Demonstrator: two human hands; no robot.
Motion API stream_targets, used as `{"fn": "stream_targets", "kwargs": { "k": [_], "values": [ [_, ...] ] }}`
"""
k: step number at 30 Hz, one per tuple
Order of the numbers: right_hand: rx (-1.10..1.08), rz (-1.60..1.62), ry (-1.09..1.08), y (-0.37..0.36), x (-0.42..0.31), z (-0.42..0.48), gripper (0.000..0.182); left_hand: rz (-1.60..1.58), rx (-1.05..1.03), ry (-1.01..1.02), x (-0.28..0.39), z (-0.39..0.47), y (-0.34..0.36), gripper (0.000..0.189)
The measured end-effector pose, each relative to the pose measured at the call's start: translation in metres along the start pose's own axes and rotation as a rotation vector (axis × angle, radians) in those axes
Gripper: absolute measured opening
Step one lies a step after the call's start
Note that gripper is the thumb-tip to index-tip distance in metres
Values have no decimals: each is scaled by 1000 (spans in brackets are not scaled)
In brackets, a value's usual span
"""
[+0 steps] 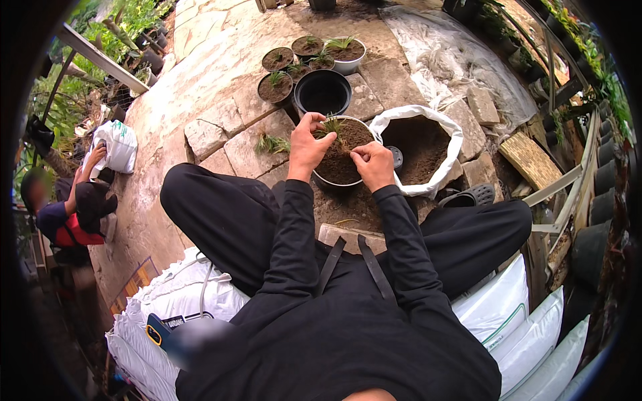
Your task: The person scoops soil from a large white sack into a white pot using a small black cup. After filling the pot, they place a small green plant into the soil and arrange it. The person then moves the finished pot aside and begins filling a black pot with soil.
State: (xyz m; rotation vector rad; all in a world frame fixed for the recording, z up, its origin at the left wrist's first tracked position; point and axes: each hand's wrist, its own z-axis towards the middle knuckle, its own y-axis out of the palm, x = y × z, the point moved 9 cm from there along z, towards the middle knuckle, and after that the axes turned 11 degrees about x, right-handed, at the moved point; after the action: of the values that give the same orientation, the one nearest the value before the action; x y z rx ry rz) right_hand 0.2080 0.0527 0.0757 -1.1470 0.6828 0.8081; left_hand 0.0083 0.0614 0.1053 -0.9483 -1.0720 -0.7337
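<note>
Between the thumb and fingers of my left hand [307, 149] is a small grassy seedling [331, 127], held over a white-rimmed pot [337, 169] of dark soil. My right hand [376, 163] has its thumb and forefinger pinched together at the seedling's pale roots. Just beyond this pot stands an empty black plastic pot [323, 93]. To the right, a white sack [448, 170] with a rolled-down rim holds loose soil, and a small black pot [395, 157] rests in its left side. Loose grassy seedlings [272, 144] lie on the paving left of my left hand.
Several soil-filled pots [275, 87] with small plants stand farther off. A plastic sheet [451, 55] covers paving at upper right. A black clog [469, 196] sits by my right knee. White filled sacks [193, 290] flank me. At left, another person [70, 208] handles a white sack [116, 145].
</note>
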Motion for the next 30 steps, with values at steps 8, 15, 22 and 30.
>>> {"fn": "stream_targets", "kwargs": {
  "k": [8, 15, 22, 30],
  "values": [
    [27, 183, -99, 2, -25, 3, 14, 133, 42, 96, 1, -2, 5, 36],
    [22, -1, -255, 3, -30, -4, 12, 102, 70, 127, 6, -1, 6, 36],
    [-167, -187, -3, 8, -26, -7, 24, 85, 36, 113, 6, -2, 10, 37],
    [-407, -399, -71, 30, -33, -15, 44, 131, -80, 95, 4, -6, 21, 41]
  ]
}}
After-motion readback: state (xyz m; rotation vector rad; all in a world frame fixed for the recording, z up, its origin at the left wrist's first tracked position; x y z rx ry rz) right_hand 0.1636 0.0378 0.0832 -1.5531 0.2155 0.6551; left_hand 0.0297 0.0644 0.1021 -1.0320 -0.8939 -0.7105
